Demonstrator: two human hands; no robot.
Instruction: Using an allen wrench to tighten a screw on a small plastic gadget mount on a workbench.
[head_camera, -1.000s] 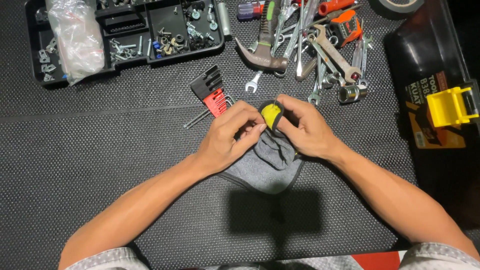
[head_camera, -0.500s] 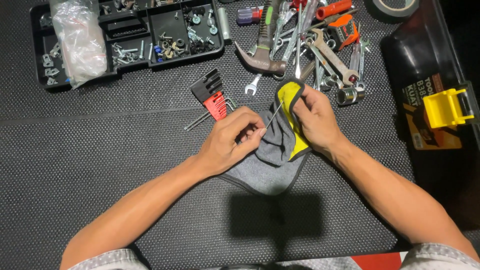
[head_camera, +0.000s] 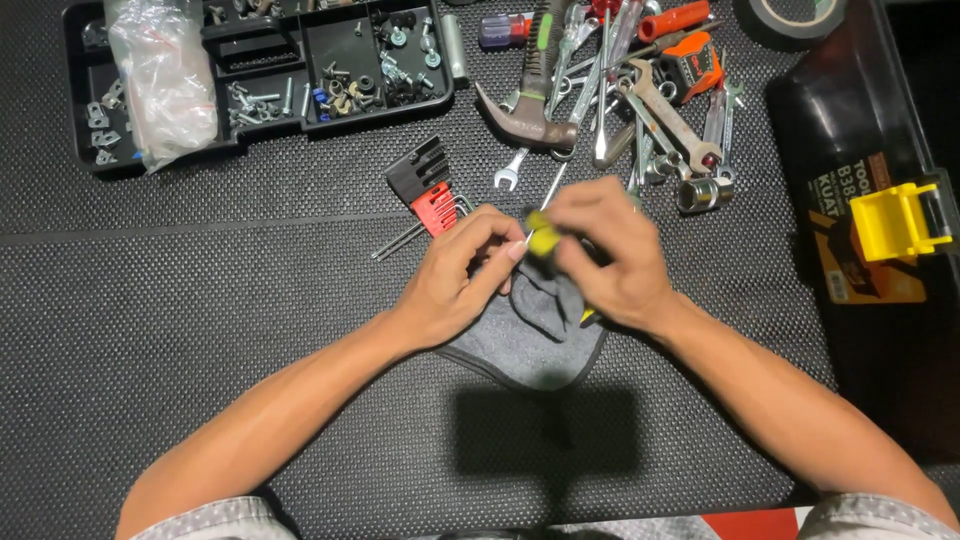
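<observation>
Black plastic tray (head_camera: 90, 160) sits at the far left of the rubber mat (head_camera: 200, 350), holding screws and a clear bag (head_camera: 160, 75). A hex key set (head_camera: 425, 190) lies near the middle. The left hand (head_camera: 455, 280) pinches the edge of a grey glove (head_camera: 530, 335) with yellow trim, fingers closed on it. The right hand (head_camera: 605, 255) also grips the glove, fingers curled over its top. Behind the 2 hands lie a hammer (head_camera: 530, 110) and wrenches (head_camera: 665, 110). A toolbox (head_camera: 860, 190) with a yellow latch stands at the right.
</observation>
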